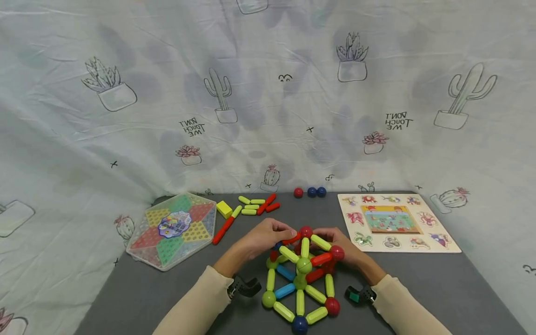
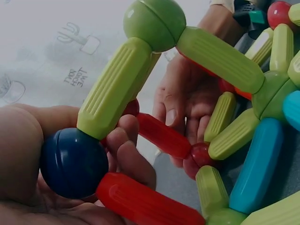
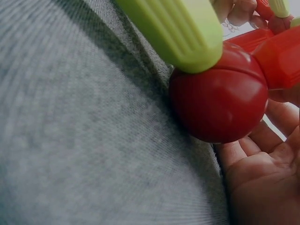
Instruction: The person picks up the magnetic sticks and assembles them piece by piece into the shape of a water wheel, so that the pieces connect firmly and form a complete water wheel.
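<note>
A frame of magnetic rods and balls [image 1: 300, 281] stands on the table between both hands. My left hand [image 1: 268, 237] holds a red rod [image 1: 291, 240] between a blue ball [image 2: 74, 163] and the red ball [image 1: 306, 232] at the top. In the left wrist view its fingers curl behind a yellow-green rod [image 2: 112, 86] that rises to a green ball [image 2: 154, 23]. Behind the frame, my right hand [image 1: 341, 244] has its thumb and fingertips around another red rod [image 2: 164, 136]. A larger red ball [image 3: 218, 93] covers part of that hand in the right wrist view.
Loose yellow-green rods [image 1: 251, 207] and red rods [image 1: 224, 230] lie at the back left, by a yellow block [image 1: 224, 209]. A hexagonal game board [image 1: 138, 253] is farther left, a picture puzzle board [image 1: 351, 223] at right. Loose red [image 1: 298, 192] and blue balls [image 1: 311, 192] sit along the back edge.
</note>
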Action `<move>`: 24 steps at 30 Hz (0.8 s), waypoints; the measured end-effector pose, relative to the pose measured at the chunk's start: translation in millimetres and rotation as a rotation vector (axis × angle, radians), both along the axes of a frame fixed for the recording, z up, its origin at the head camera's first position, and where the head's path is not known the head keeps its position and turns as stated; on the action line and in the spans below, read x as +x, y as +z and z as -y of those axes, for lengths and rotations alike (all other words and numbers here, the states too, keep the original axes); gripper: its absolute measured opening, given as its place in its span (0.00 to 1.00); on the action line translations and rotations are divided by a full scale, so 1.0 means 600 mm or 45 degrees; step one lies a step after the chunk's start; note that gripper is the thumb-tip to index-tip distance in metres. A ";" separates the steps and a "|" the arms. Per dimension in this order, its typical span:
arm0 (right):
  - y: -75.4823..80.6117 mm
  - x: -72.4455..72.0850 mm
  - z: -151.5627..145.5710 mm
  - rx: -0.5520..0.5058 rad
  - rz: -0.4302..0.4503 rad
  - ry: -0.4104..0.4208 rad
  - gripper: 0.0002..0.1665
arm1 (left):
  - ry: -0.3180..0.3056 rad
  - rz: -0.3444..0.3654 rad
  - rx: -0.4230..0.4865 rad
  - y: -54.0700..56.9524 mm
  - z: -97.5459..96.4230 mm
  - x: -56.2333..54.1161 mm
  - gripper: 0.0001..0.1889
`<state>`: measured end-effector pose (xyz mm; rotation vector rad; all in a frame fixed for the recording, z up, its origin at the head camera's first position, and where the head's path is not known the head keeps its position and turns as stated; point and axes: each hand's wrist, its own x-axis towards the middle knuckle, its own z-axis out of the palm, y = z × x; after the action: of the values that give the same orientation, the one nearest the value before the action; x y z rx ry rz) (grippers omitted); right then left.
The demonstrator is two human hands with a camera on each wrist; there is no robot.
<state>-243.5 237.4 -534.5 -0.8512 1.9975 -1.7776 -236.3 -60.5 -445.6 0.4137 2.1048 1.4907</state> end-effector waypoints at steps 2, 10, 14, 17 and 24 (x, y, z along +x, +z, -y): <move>0.001 0.001 0.002 0.013 -0.007 -0.005 0.18 | 0.016 -0.005 -0.008 -0.003 0.002 0.002 0.20; 0.010 0.005 0.003 0.042 -0.032 -0.008 0.18 | 0.137 -0.062 0.134 -0.034 0.038 0.015 0.26; 0.037 0.015 -0.022 0.235 -0.105 -0.061 0.19 | -0.007 -0.200 0.098 -0.071 0.070 0.026 0.20; 0.066 0.027 -0.049 0.419 -0.099 -0.038 0.20 | -0.173 -0.401 -0.011 -0.093 0.087 0.038 0.15; 0.080 0.040 -0.068 0.478 -0.033 0.176 0.20 | -0.110 -0.623 -0.118 -0.110 0.081 0.046 0.09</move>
<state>-219.3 278.3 -486.7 -0.8644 2.1363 -1.2661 -209.0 -109.2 -511.6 0.8968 2.4750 1.3323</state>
